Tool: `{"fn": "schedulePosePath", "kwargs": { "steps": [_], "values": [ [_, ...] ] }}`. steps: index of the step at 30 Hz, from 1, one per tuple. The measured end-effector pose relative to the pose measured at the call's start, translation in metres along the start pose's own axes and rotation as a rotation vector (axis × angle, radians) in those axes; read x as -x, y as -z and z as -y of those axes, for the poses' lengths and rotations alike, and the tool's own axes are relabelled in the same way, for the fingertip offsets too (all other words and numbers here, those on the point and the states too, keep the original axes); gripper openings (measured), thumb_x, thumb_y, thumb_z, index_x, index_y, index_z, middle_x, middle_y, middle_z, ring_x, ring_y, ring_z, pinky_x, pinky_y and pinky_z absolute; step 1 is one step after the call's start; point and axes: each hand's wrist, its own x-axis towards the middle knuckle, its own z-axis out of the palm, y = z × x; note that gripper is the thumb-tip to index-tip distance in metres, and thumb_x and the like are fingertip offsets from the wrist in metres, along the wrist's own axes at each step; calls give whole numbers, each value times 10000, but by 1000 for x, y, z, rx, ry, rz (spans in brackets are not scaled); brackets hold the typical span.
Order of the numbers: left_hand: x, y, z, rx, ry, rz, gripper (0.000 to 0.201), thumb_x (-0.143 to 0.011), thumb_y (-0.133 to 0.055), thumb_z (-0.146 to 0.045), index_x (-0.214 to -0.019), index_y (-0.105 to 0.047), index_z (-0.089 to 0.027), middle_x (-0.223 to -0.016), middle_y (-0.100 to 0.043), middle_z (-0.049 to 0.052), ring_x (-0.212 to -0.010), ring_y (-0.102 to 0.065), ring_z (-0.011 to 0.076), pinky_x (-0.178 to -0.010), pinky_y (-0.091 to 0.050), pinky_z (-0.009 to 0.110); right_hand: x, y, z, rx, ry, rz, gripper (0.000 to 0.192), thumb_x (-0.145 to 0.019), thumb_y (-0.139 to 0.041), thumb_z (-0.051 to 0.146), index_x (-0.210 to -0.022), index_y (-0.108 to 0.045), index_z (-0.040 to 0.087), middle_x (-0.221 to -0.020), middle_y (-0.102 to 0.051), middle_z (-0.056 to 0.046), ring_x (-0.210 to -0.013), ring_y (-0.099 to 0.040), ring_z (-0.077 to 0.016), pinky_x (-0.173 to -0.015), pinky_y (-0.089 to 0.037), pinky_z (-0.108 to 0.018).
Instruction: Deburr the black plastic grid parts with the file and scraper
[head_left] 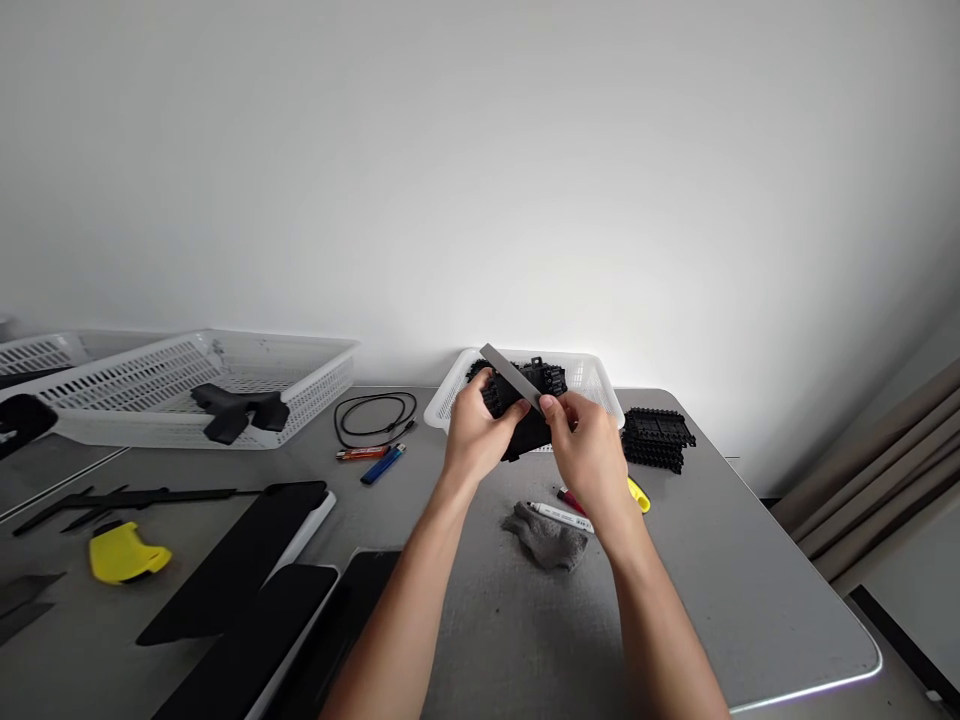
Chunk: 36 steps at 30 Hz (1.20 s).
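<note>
My left hand point(480, 425) is closed on a black plastic part point(529, 434) with ribbed edges, held up in front of a white basket. My right hand point(586, 440) pinches the lower end of a flat grey metal strip point(510, 373), perhaps a file. The strip lies slantwise across the top of the black part, its far end pointing up and left. Whether it touches the part I cannot tell. Below my hands, a white marker point(559, 514) rests on a crumpled grey cloth point(551, 545). A yellow-handled item point(638, 495) is partly hidden by my right wrist.
Behind my hands stands the white basket point(600, 385), with stacked black ribbed parts point(658, 438) to its right. Leftward are a black cable point(375, 399), red lighter point(364, 453), blue lighter point(383, 464), larger basket point(315, 385), yellow tool point(126, 553) and black panels point(247, 550).
</note>
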Motion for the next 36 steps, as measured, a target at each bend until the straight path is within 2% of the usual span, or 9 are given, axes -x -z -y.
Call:
{"fn": "schedulePosePath", "kwargs": {
  "steps": [5,10,17,20,22,25,29,33,36],
  "values": [
    [-2,4,3,-1,52,-40,387,-660,-761,-287,-1017,-649,-187,-985,-726,74,-929,-682,267,-884,-527,405,-3,4,-2,9,-18,-91,413,-957,-437,487,-645,-462,218,-557,-477,16,-502,-308,-119,-514,-213,-263],
    [-3,6,4,75,26,-77,402,-652,-778,-324,-1004,-644,-184,-998,-715,65,-958,-672,248,-921,-515,383,-11,21,-18,-237,-61,-77,482,-912,-454,619,-696,-530,195,-559,-462,24,-490,-329,-102,-476,-233,-246],
    [5,6,-8,406,-28,116,388,-640,-813,-348,-821,-494,-221,-826,-640,0,-955,-657,221,-942,-513,398,-27,24,-42,-607,-356,322,584,-801,-586,686,-1129,-607,203,-649,-546,25,-413,-271,-54,-384,-188,-197],
    [7,5,-11,467,-96,247,380,-676,-801,-354,-785,-462,-223,-914,-638,21,-1103,-628,248,-1006,-484,419,-27,25,-40,-721,-370,477,576,-790,-653,623,-1185,-592,208,-650,-541,37,-409,-218,-33,-377,-149,-186],
    [6,5,-11,423,-137,222,367,-682,-799,-353,-790,-474,-220,-1015,-629,34,-1190,-582,246,-1039,-460,397,-27,25,-39,-797,-353,524,591,-764,-713,556,-1232,-569,224,-640,-531,59,-402,-180,-23,-370,-128,-187],
    [2,3,-6,348,-111,103,379,-662,-809,-340,-877,-519,-226,-1066,-630,36,-1166,-581,214,-1007,-466,343,-28,22,-41,-886,-320,441,633,-715,-775,470,-1260,-552,239,-572,-412,115,-403,-161,-24,-366,-127,-184],
    [-4,4,2,475,142,71,392,-672,-781,-332,-989,-582,-214,-968,-684,43,-977,-652,199,-874,-525,335,-31,17,-47,-906,-250,181,674,-697,-790,428,-1281,-524,221,-534,-277,140,-427,-198,-45,-385,-174,-192],
    [-6,9,1,688,318,157,242,-746,-688,-337,-932,-639,-192,-824,-694,31,-782,-662,177,-757,-553,330,-34,12,-51,-789,-181,3,616,-729,-755,450,-1259,-545,216,-584,-367,108,-434,-238,-46,-400,-191,-215],
    [-4,11,-1,660,325,193,351,-827,-585,-493,-983,-649,-184,-913,-712,75,-872,-670,219,-712,-548,320,-35,10,-55,-660,-136,-88,556,-747,-731,475,-1218,-588,216,-661,-499,53,-452,-289,-51,-414,-229,-223]
  ]
}}
